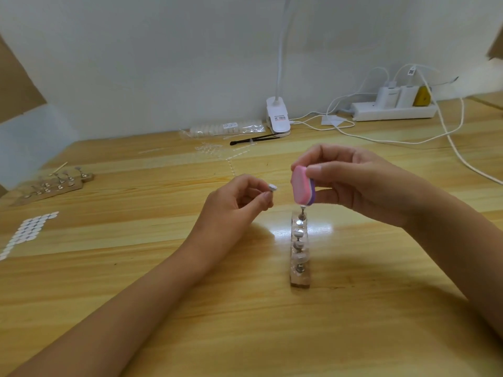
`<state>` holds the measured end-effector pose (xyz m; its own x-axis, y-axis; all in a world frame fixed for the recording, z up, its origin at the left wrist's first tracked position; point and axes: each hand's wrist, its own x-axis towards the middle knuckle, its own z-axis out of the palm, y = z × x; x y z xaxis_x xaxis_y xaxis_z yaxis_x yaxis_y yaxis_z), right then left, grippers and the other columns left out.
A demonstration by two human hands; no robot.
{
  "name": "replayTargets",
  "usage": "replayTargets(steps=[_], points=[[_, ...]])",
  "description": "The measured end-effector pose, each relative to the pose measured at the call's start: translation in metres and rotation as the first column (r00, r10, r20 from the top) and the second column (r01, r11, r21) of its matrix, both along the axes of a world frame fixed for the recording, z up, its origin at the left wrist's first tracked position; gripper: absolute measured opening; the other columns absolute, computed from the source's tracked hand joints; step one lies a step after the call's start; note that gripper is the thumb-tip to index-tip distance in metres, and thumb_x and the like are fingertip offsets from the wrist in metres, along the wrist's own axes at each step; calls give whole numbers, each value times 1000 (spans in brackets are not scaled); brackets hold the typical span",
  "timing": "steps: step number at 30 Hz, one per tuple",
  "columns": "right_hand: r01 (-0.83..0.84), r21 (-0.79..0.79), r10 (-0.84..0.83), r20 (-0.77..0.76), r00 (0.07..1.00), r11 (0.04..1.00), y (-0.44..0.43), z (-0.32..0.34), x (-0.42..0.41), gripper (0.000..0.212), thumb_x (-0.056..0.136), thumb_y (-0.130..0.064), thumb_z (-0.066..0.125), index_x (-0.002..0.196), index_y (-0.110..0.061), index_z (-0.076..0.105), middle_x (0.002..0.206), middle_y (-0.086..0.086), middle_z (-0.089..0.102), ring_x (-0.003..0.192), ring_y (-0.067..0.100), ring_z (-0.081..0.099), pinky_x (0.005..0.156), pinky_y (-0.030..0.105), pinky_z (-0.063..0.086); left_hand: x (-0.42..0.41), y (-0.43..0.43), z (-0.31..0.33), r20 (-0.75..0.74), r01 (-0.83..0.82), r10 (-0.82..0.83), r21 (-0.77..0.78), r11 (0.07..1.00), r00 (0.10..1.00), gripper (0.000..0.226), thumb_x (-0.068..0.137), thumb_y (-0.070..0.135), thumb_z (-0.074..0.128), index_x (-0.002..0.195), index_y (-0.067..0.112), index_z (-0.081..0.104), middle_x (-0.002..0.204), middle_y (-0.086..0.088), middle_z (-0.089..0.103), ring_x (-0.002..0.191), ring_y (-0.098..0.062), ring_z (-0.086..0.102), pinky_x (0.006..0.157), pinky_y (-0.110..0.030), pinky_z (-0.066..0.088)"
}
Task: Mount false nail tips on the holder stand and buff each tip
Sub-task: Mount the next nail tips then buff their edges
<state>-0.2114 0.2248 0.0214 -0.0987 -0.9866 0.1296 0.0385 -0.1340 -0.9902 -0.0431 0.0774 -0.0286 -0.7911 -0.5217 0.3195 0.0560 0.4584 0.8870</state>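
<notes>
With the left hand (pixel 239 205), pinches a small nail tip (pixel 273 187) between thumb and forefinger. With the right hand (pixel 353 183), grips a pink-and-purple buffer block (pixel 302 187) upright, at 3 o'clock of the tip. Holds the block over the far end of the holder stand (pixel 299 278), lying at 6 o'clock on the table (pixel 381 308) with tips mounted along it.

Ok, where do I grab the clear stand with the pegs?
Probably pinch the holder stand by its long side walls, low at the near end, coming from both sides: it is narrow, and pegs carrying nail tips stand along its top.
</notes>
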Motion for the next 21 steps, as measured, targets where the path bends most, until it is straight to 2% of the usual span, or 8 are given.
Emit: replayTargets(steps=[5,8,10,14,17,19,21], points=[[103,-81,-76,281,957,991,-1,4,-12,17,79,-22,69,93,-15,76,89,4,72,78,9,70,70,17,56,-3,6,-1,32,31,-31,4,1000,999,13,92,21,70,89,34,68,89,8,74,90,-10,70,84,-24,55],[185,-82,-137,403,905,979,-2,1,-17,12,79,-20,68,86,-16,78,86,1,72,78,7,69,72,15,56,-7,13,0,118,78,-59,-163,984,991,20,88,23,74,82,40,67,93,15,69,97,-2,59,81,-10,43],[223,-60,-172,452,875,973,-3,0,-19,11,81,-18,68,85,-15,77,87,2,71,79,8,68,73,15,56,-9,15,0,194,75,-29,-233,970,981,20,84,30,76,80,46,65,93,14,63,103,-4,50,79,-11,39],[240,-28,-195,492,849,970,-3,-2,-19,12,82,-17,67,92,-10,70,88,5,69,78,9,67,71,16,57,-10,16,2,277,102,-38,-223,970,960,13,76,43,77,76,51,68,96,16,56,106,2,41,78,-5,31],[226,-11,-192,491,850,974,-4,-1,-16,13,83,-16,64,95,-10,67,87,4,69,76,9,66,70,16,57,-11,17,3,321,145,-64,-235,961,945,7,69,55,71,74,56,66,95,20,52,107,6,36,81,3,23],[224,6,-199,486,851,975,-4,-1,-15,14,84,-16,63,96,-10,66,87,4,68,76,9,65,70,16,57,-10,16,3,329,147,-66,-228,963,942,8,66,57,68,75,58,66,94,20,52,109,2,37,83,1,23],[215,25,-200,483,852,976,-4,0,-16,16,84,-17,63,98,-9,64,88,4,68,76,9,65,72,16,57,-8,12,4,342,138,-53,-229,963,938,10,70,51,73,78,55,68,94,20,54,111,-3,38,86,-5,26]])
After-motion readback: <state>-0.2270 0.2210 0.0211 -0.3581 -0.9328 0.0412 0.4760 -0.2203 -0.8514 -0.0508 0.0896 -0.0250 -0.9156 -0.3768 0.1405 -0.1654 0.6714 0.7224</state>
